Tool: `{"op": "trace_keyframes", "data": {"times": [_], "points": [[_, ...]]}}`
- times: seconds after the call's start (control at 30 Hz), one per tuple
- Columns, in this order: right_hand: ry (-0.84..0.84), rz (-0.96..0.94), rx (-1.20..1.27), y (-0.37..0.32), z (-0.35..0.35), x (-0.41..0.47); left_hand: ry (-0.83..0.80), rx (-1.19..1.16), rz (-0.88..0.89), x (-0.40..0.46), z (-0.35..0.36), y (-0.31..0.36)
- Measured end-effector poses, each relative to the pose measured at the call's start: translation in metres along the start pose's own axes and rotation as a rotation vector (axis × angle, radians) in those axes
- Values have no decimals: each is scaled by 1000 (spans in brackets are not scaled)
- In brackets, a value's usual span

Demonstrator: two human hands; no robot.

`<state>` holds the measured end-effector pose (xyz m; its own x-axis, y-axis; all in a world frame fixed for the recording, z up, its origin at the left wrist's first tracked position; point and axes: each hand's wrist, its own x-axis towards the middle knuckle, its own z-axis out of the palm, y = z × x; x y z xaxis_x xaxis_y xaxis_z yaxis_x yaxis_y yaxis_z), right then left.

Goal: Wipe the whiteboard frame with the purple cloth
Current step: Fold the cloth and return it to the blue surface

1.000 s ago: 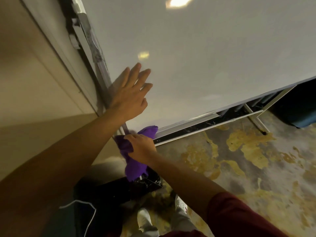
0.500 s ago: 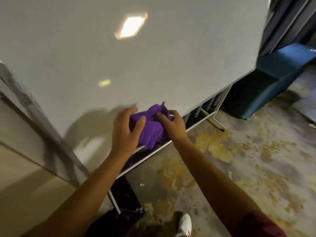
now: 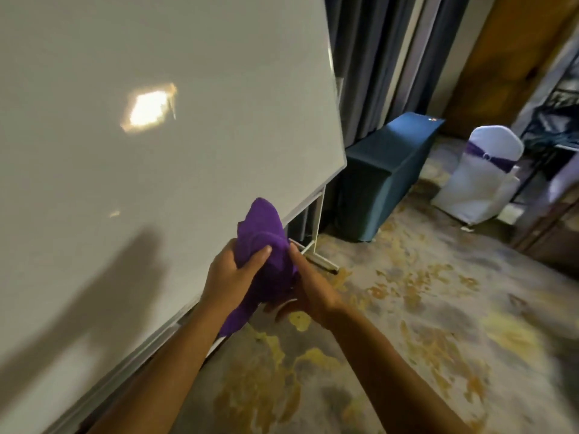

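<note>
The floor is a carpet [image 3: 438,308] with grey and yellow patches. On it stand the white foot of the whiteboard stand [image 3: 322,261], a dark blue covered table [image 3: 376,183] and a white covered chair [image 3: 482,183].

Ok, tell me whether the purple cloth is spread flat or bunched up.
Bunched up: the purple cloth is crumpled between left hand and right hand, one end hanging below.

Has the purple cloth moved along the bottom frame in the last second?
Yes. The purple cloth went from the whiteboard's left corner rightward along the bottom frame, now bunched in both hands.
</note>
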<state>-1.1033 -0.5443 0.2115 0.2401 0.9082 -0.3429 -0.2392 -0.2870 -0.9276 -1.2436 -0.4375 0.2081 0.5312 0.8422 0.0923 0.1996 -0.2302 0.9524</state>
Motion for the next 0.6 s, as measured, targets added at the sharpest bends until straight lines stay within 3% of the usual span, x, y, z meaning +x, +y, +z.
{"op": "trace_keyframes", "data": {"times": [0.1, 0.33, 0.53, 0.6], "points": [[41, -21, 10, -2, -64, -4, -48, -37, -1, 34, 60, 15], [397, -219, -7, -9, -181, 12, -174, -142, 35, 110, 170, 38], [533, -268, -355, -25, -258, 52, -364, -82, 5, 195, 242, 39], [553, -240, -338, -34, -286, 74, -379, -52, 37, 227, 269, 43]]}}
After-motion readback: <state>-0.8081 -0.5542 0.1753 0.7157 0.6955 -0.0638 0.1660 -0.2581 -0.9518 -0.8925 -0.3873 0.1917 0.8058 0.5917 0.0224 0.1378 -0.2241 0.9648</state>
